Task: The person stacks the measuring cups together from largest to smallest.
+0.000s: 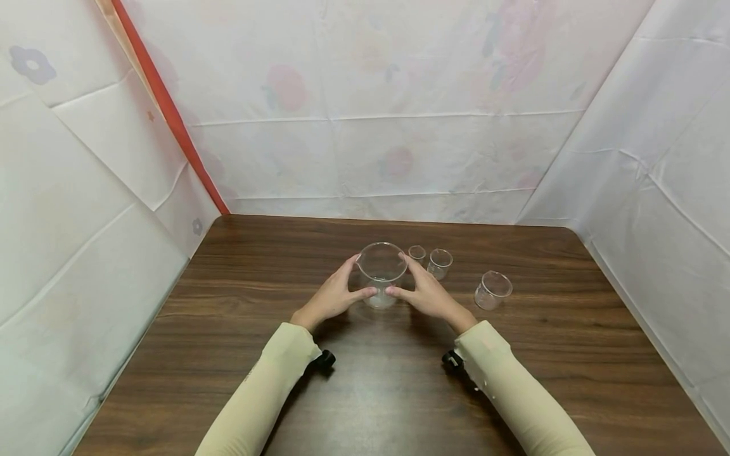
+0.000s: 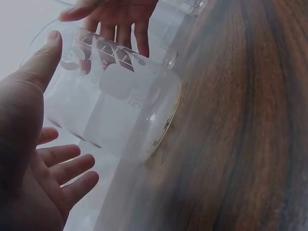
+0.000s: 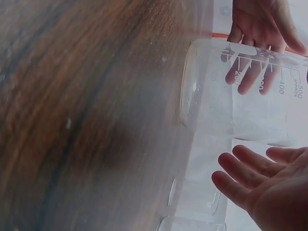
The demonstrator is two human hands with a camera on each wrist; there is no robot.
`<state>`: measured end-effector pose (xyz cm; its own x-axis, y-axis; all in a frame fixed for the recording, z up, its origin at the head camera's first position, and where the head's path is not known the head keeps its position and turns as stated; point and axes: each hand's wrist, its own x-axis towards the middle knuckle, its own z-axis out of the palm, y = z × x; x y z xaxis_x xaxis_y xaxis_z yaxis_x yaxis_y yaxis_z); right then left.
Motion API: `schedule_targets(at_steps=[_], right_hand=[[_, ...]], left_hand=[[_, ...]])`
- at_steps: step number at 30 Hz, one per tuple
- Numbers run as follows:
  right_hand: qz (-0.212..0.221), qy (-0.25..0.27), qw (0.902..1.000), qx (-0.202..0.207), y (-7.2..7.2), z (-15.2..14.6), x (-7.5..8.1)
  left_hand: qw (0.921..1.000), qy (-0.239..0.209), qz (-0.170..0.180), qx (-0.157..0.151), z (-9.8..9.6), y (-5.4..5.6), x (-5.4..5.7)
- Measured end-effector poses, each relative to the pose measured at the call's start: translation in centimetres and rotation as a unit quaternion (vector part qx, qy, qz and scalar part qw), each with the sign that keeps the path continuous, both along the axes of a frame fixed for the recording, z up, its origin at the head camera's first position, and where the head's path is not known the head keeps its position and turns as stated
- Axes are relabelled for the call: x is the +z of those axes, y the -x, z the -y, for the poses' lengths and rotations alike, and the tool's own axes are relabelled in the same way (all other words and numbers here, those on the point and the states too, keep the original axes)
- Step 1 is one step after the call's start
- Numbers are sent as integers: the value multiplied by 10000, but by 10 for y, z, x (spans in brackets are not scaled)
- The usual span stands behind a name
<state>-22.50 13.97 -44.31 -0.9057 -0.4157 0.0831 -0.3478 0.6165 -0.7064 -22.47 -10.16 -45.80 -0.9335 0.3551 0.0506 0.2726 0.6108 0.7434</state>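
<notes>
A large clear glass beaker point(image 1: 381, 269) with white graduation marks is between my two hands near the table's middle. Its base appears to be at the tabletop. On its left side is my left hand point(image 1: 336, 290), thumb along the near wall and fingers spread; in the left wrist view, the thumb point(image 2: 45, 60) lies by the rim. The right hand point(image 1: 430, 292) mirrors it on the other side. Seen in the right wrist view, the right fingers point(image 3: 240, 175) are extended and spread beside the glass point(image 3: 255, 110). Whether every fingertip touches the glass cannot be told.
To the right stand three smaller glass beakers: a tiny one point(image 1: 417, 254), a small one point(image 1: 440, 265) and a medium one point(image 1: 492, 291). They rest on a dark wood-grain table point(image 1: 371, 392). White patterned cloth point(image 1: 353, 158) hangs behind and at both sides.
</notes>
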Motion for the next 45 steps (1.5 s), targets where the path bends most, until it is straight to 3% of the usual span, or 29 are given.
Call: schedule_targets(at_steps=[14,31,45], right_hand=[[117,510,9986,-13,3,0,1],[194,821,9962,224,10,-2,5],[74,980,9951,115,9,2,6]], left_hand=[[9993,-263,-136,-207,-2,1,0],[9990,-377,-103,-229,-3,2,1],[9981,-583,-137,-138,-5,2,1]])
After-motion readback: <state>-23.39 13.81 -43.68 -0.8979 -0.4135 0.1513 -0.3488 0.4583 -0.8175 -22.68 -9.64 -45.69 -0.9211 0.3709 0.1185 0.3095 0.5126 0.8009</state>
